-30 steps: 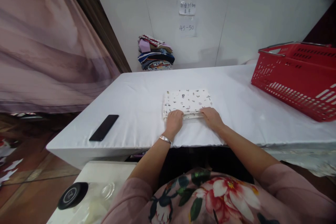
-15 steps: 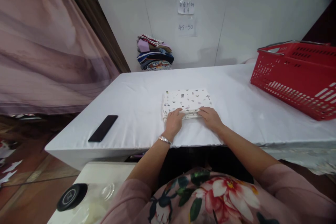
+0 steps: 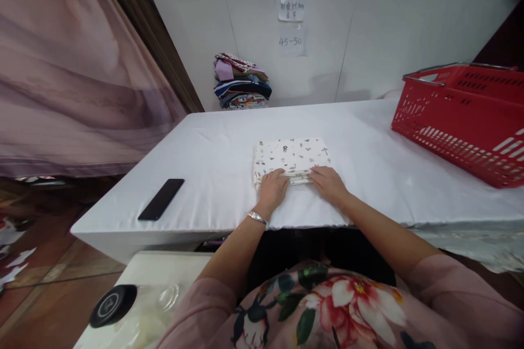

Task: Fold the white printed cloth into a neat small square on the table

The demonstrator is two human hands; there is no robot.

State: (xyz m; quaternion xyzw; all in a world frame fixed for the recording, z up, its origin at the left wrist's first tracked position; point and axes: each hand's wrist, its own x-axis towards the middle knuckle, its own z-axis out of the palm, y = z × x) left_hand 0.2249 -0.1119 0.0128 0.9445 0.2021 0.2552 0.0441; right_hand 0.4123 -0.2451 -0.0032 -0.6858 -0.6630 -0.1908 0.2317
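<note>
A white cloth with small printed figures (image 3: 292,154) lies folded into a flat rectangle on the white-covered table (image 3: 216,169). My left hand (image 3: 272,188) grips the near edge of the cloth at its left side, fingers on top and thumb toward the layers. At the right part of the same edge, my right hand (image 3: 328,182) holds the fold in a like way. Several layers show between the two hands. The undersides of my fingers are hidden.
A black phone (image 3: 161,199) lies at the table's left. On the right stands a red plastic basket (image 3: 462,120). Behind the table is a stack of folded fabrics (image 3: 241,82) against the wall. A jar with a black lid (image 3: 113,305) is at lower left.
Almost nothing differs; my left hand's fingers have shifted very slightly along the near edge. The cloth stays in place.
</note>
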